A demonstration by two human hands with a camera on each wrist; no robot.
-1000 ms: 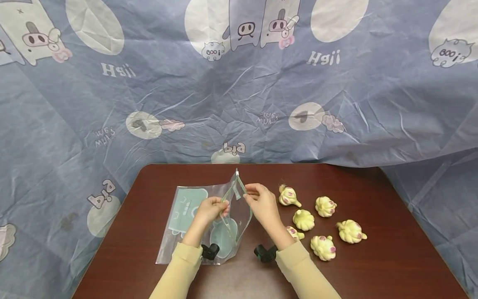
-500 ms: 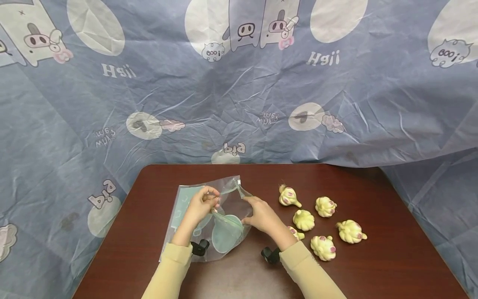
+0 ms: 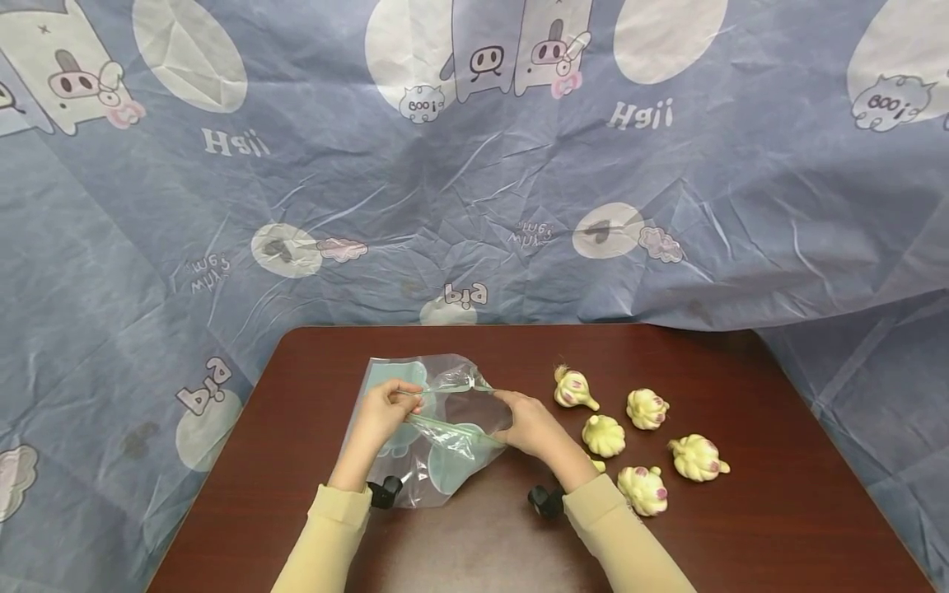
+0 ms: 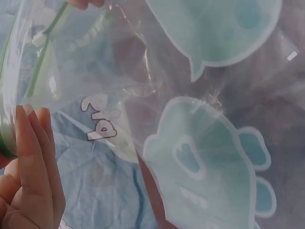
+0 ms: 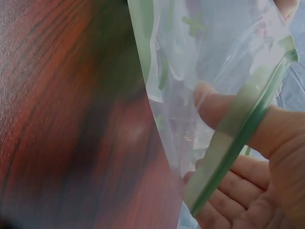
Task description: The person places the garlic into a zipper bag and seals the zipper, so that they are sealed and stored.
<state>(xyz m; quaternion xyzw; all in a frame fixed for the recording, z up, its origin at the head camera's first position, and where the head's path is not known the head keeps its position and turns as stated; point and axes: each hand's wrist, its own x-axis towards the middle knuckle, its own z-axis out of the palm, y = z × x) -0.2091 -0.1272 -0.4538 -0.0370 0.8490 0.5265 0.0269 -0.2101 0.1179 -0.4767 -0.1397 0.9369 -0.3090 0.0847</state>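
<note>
A clear zip bag with green prints lies partly raised on the table, its mouth spread wide between two green-edged lips. My left hand pinches the mouth's left end; in the left wrist view its fingers lie fairly straight along the film. At the right end is my right hand, thumb and fingers spread apart at the lips. In the right wrist view, the thumb shows partly through the film and a green zip strip crosses before the hand. A white slider sits on the far lip.
Several garlic bulbs lie on the brown table to the right of the bag. One is partly hidden by the right forearm. A blue patterned cloth hangs behind the table.
The bag's mouth has turned from upright and narrow to wide and facing up. My left hand moved left, and my right hand moved slightly right and down, thumb and fingers spreading.
</note>
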